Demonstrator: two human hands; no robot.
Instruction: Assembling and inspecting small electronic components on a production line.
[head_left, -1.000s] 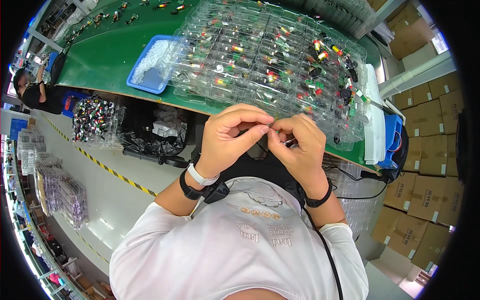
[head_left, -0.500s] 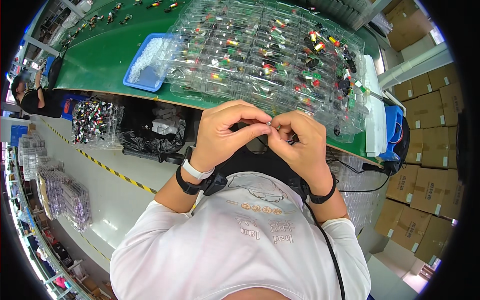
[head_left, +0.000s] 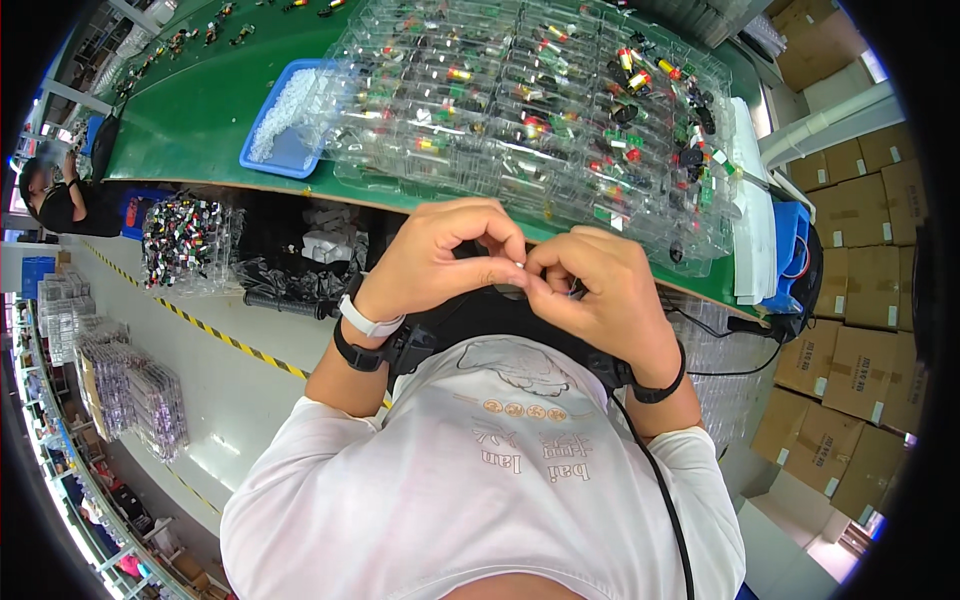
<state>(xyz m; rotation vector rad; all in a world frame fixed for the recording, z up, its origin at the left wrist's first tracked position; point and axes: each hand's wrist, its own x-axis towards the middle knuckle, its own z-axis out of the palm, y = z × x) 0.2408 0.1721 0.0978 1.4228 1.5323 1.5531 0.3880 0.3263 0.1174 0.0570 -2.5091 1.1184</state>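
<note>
My left hand and my right hand meet just off the near edge of the green table, fingertips almost touching. Thumb and forefinger of the left pinch a tiny white piece, too small to name. The right hand's fingers are curled into a pinch beside it; a bit of something dark shows under them, mostly hidden. Beyond the hands, stacked clear plastic trays hold many small electronic parts in red, yellow, green and black. A blue tray of small white pieces stands to their left.
The green table stretches to the far left with scattered parts on it. Below its edge are a black plastic bag and a tray of mixed parts. Cardboard boxes are stacked at the right. Another person sits at the far left.
Both hands have come down slightly toward me, the left one also shifting left. The fingertips stay close together around the small white piece.
</note>
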